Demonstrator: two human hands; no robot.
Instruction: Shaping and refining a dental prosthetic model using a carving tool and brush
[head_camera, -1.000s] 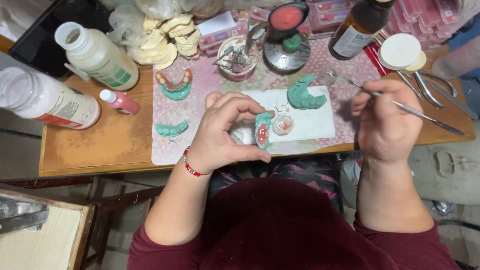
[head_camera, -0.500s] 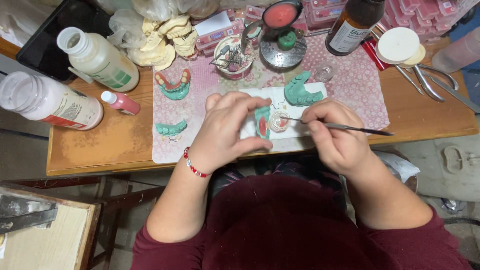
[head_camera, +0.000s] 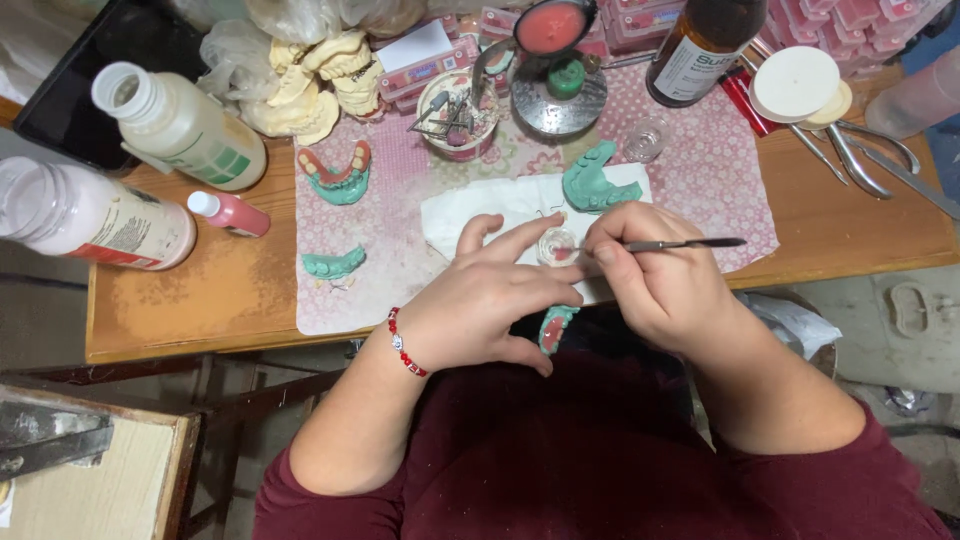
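Denture model (head_camera: 553, 328), green base with pink gum part, sits at near table edge, pinched in left hand (head_camera: 480, 300) between thumb and curled fingers. Right hand (head_camera: 655, 280) closed around thin metal tool (head_camera: 670, 244), shaft pointing right, tip down at small clear dish (head_camera: 555, 246) just past the left fingers. Both hands over white paper towel (head_camera: 480, 212) on pink patterned mat (head_camera: 700, 180). Green jaw cast (head_camera: 592, 180) on towel's far right corner. Left on mat: green-and-pink denture (head_camera: 338, 176), small green arch piece (head_camera: 334, 264) nearer. Off mat, left: small pink bottle (head_camera: 228, 213), two large white bottles (head_camera: 180, 128), lying down. Far side: yellowish plaster casts (head_camera: 315, 78), cup of burs (head_camera: 450, 112), brown bottle (head_camera: 705, 40), round white lid (head_camera: 797, 84), pliers (head_camera: 860, 150) far right.
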